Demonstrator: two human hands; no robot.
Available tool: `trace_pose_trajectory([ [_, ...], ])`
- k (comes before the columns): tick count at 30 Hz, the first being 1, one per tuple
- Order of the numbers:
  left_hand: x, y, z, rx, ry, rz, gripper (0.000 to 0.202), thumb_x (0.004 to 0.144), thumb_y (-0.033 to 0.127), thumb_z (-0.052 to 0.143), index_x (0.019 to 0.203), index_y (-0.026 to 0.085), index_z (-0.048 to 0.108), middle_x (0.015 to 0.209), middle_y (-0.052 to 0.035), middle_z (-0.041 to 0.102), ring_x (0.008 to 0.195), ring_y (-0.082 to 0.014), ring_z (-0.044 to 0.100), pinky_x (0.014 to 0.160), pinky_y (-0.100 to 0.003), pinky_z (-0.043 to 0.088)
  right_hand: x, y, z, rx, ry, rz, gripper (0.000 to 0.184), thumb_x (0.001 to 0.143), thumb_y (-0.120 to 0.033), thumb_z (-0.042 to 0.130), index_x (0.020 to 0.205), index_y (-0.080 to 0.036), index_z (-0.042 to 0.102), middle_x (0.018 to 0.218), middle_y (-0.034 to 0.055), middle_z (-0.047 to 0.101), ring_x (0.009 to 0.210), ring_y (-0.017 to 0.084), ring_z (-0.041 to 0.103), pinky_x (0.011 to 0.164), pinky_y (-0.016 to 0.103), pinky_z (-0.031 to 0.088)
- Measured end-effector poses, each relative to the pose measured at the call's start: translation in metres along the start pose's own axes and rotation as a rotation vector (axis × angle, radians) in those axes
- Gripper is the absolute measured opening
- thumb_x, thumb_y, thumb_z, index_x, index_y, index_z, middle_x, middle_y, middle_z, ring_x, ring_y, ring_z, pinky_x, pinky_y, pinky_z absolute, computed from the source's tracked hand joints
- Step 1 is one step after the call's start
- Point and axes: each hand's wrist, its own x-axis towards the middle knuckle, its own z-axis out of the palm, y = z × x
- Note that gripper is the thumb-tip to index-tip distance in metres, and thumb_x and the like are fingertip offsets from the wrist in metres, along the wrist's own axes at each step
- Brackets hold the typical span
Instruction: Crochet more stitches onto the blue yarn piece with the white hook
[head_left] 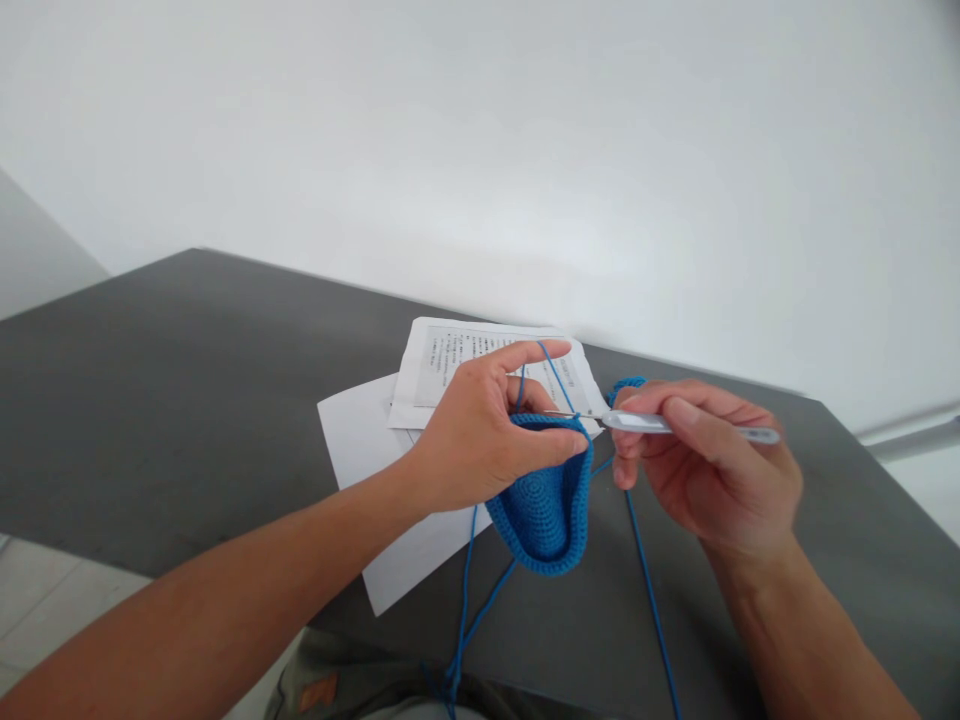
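A blue crocheted piece (543, 515), hollow like a small cup, is pinched at its rim between the thumb and fingers of my left hand (487, 420). The index finger of that hand is stretched out, with a strand of blue yarn (557, 375) running over it down to the rim. My right hand (712, 460) grips a crochet hook (645, 424) by its pale grey handle. The hook's thin metal shaft points left and meets the rim near my left thumb. Whether its tip is inside a stitch is too small to tell.
Printed sheets (431, 370) and a blank white sheet (375, 480) lie on the dark grey table (187, 430) behind the work. More blue yarn (627, 386) shows behind my right hand. Loose strands (652, 590) trail toward my lap. A white wall (480, 150) stands behind the table.
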Motion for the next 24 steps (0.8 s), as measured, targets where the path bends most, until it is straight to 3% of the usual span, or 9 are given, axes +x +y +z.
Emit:
trace_pose_trajectory([
  [14,0.001,-0.002,-0.001,0.014,-0.028,-0.017,0.083,0.066,0.012,0.085,0.144,0.012,0.058,0.072,0.0011,0.073,0.062,-0.0109,0.058,0.059,-0.022,0.043,0.001,-0.005,-0.019,-0.091,-0.127,-0.086,0.016,0.093,-0.026,0.071,0.094,-0.017,0.085,0.072,0.0073,0.075,0.051,0.019,0.069,0.040,0.032,0.058],
  [24,0.004,-0.007,-0.003,0.049,-0.006,-0.006,0.072,0.070,0.018,0.085,0.139,0.013,0.062,0.075,-0.0011,0.075,0.061,-0.0123,0.060,0.058,-0.024,0.045,0.000,-0.014,-0.023,-0.216,-0.118,-0.117,0.015,0.092,-0.021,0.071,0.093,-0.017,0.086,0.072,0.0087,0.075,0.050,0.021,0.070,0.041,0.033,0.057],
])
